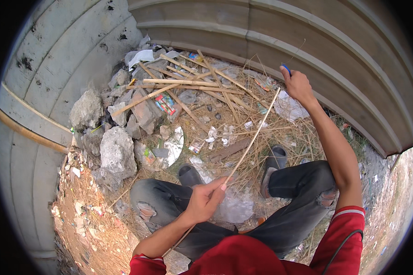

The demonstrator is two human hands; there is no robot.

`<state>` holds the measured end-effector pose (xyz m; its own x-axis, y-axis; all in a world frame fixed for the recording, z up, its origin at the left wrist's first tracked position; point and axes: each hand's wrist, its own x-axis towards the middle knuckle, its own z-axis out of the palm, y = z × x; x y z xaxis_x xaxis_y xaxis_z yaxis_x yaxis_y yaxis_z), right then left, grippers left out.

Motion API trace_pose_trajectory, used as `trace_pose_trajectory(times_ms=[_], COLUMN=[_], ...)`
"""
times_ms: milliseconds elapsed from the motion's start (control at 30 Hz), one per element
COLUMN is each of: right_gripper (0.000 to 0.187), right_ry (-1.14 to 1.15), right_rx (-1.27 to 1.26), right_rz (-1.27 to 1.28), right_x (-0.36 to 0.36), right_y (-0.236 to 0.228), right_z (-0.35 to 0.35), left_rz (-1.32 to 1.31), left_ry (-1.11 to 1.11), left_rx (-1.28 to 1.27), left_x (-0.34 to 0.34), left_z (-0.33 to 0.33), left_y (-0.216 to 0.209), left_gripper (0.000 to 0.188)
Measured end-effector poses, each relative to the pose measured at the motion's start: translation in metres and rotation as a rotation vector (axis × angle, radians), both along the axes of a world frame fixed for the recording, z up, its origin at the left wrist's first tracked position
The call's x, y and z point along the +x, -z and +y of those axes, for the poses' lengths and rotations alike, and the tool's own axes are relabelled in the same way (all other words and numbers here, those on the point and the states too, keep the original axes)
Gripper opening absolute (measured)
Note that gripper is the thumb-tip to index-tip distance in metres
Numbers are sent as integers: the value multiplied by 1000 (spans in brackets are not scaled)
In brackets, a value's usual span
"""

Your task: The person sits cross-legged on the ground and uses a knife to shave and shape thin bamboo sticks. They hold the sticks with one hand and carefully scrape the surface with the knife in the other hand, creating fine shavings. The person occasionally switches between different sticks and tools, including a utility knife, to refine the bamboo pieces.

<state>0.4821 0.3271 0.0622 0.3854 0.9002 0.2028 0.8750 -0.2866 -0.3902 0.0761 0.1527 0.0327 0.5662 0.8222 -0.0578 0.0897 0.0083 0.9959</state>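
My left hand (205,200) is closed around a long, thin bamboo stick (253,142). The stick slants up to the right from my lap, and its lower end passes beneath my left forearm. Farther off, up and to the right, my right hand (299,86) is closed on a small blue tool (286,69); only its blue end shows, so its kind is unclear. The stick's far tip lies just left of my right wrist. Ahead of me several split bamboo strips (183,83) lie crossed in a loose pile on the ground.
Grey rocks (118,153) are heaped on the left beside a metal sheet wall (73,59). Another ribbed metal wall (307,36) closes the far side. Dry grass, plastic scraps and a broken white piece (174,146) litter the ground around my slippers (276,158).
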Motion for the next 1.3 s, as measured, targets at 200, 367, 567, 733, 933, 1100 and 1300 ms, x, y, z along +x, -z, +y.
trace_pose_trajectory(times_ms=[200,367,567,733,933,1100,1300], right_gripper=[66,50,40,41,43,52,53], right_ry=[-19,-305,-573,-750,-817,-888,-892], right_rx=[75,-52,-102,-108,-167,-207,-243], right_rz=[403,952,811,818,655,290,81], right_x=[13,-72,-144,-161,-161,-170,-186], right_y=[-1,-48,-40,-13,-23,-34,-26], right_z=[-34,-54,-62,-66,-75,-97,-107], left_rz=[-97,-153,-145,-176,-168,-170,-128], left_ry=[-165,-247,-244,-245,-228,-308,-366], left_rx=[-76,-39,-46,-118,-139,-63,-40], left_x=[-5,1,16,20,16,14,12], left_z=[10,17,21,25,25,30,32], left_y=[10,1,-5,-9,-8,-1,-1], left_gripper=[37,37,38,39,38,37,37])
